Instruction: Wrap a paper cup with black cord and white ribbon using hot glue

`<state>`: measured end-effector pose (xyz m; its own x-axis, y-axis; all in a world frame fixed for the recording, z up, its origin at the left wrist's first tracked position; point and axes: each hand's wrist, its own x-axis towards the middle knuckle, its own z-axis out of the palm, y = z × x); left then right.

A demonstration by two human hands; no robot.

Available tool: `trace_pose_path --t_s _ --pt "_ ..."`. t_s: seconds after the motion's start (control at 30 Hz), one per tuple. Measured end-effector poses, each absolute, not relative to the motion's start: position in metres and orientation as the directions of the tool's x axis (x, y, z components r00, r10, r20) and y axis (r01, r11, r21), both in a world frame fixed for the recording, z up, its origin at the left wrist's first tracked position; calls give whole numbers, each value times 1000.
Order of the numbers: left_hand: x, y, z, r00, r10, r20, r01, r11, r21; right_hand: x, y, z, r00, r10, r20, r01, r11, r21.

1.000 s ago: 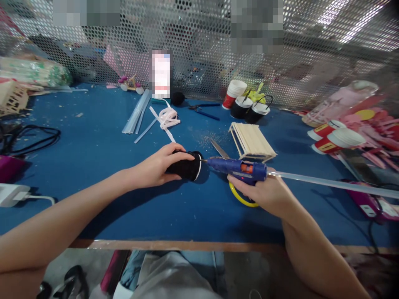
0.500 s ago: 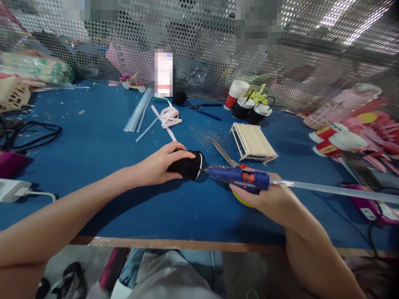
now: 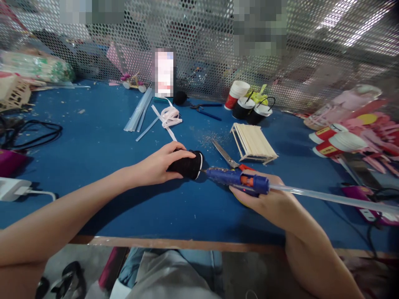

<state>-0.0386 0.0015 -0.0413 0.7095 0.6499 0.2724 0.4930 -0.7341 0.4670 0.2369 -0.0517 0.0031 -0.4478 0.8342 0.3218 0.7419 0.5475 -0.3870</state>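
Note:
Lying on its side on the blue table is a black-wrapped cup with a white rim facing right. My left hand is closed round it, thumb and fingers on opposite sides. A blue hot glue gun is gripped in my right hand, its nozzle at the cup's rim; I cannot tell whether the tip touches. A long clear glue stick sticks out of the gun's back. Scissors with red handles lie just beyond the gun, their handles partly hidden.
A small wooden stick rack stands behind the scissors. Farther back are a coiled white ribbon, glue sticks, blue-handled pliers and black-wrapped cups. Red paper cups and a purple power strip lie at right.
The glue gun's rear has dipped slightly, and its glue stick now slopes lower to the right. The nozzle stays by the rim, and my left hand holds the cup as before.

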Motion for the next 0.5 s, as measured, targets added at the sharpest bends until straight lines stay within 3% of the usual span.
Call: trace_pose_path --t_s 0.5 --pt "-38 -1 -41 733 619 281 490 -768 412 236 -47 -5 -256 908 331 741 405 -536"
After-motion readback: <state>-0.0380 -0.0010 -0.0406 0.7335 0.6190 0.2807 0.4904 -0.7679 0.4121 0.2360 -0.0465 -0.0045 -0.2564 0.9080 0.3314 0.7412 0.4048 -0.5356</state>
